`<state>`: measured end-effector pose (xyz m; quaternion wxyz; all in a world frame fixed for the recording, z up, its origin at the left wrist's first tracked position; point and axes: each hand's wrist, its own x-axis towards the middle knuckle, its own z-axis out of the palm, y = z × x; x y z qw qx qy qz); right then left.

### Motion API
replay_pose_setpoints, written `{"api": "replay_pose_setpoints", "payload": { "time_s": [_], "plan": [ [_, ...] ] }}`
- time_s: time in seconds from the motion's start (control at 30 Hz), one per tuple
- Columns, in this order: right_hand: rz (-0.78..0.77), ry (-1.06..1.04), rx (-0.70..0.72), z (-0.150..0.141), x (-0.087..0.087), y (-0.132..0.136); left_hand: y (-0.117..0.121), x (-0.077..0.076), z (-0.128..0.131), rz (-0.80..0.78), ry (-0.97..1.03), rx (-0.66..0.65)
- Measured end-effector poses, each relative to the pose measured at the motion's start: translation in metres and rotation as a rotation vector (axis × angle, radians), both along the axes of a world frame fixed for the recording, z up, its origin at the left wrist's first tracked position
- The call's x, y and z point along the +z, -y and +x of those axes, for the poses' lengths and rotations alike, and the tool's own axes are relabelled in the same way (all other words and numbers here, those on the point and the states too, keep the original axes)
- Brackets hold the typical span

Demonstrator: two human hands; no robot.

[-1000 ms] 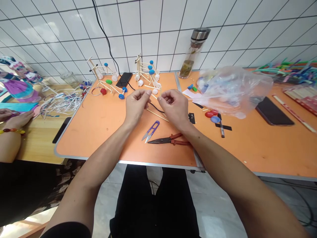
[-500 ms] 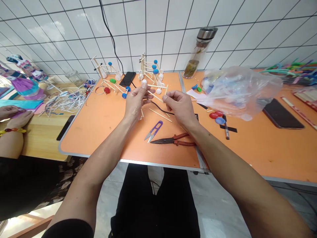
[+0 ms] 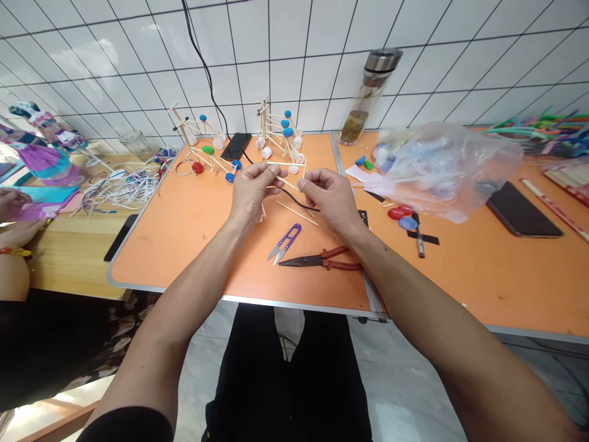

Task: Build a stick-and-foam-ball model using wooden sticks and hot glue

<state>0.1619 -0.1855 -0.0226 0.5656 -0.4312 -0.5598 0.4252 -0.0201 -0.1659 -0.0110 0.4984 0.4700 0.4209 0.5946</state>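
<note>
My left hand and my right hand are close together above the orange table, fingertips pinched. A thin wooden stick runs between them, held in both hands. Below them lie loose wooden sticks and a black cable. Nearer me are purple-handled thread snips and long-nosed pliers with red handles. Behind my hands stands a stick model with blue and white caps.
A second stick model and a black phone stand at the back. To the right are a glass bottle, a plastic bag, and another phone. A co-worker's hand rests on a wooden table at left.
My hands have come closer together, and my left hand has dropped lower and turned. The stick now lies nearly level between my fingertips.
</note>
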Motion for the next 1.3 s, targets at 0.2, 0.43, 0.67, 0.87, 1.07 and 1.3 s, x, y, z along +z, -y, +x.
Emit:
{"api": "replay_pose_setpoints", "payload": {
  "time_s": [0.2, 0.43, 0.67, 0.87, 1.07, 1.3],
  "plan": [
    [0.012, -0.004, 0.028, 0.001, -0.0016, -0.0017, -0.0004, 0.0001, 0.0008, 0.002, 0.005, 0.006],
    [0.044, 0.022, 0.038, 0.0019, 0.0, 0.0003, -0.0008, -0.0019, 0.0016, 0.005, 0.0, 0.009],
    [0.052, 0.038, 0.036, 0.0043, -0.0001, 0.0004, 0.0007, -0.0003, 0.0032, 0.006, -0.017, 0.003],
    [0.04, 0.008, 0.043, 0.0053, -0.0013, 0.0001, -0.0004, -0.0015, 0.0032, -0.001, -0.005, -0.021],
    [0.0, -0.054, 0.064, 0.0063, -0.0054, -0.0035, -0.0031, -0.0035, 0.0016, 0.017, -0.01, -0.001],
    [0.007, -0.069, 0.039, 0.0054, -0.005, -0.0035, -0.0029, 0.0029, -0.0018, 0.013, -0.035, 0.031]
  ]
}}
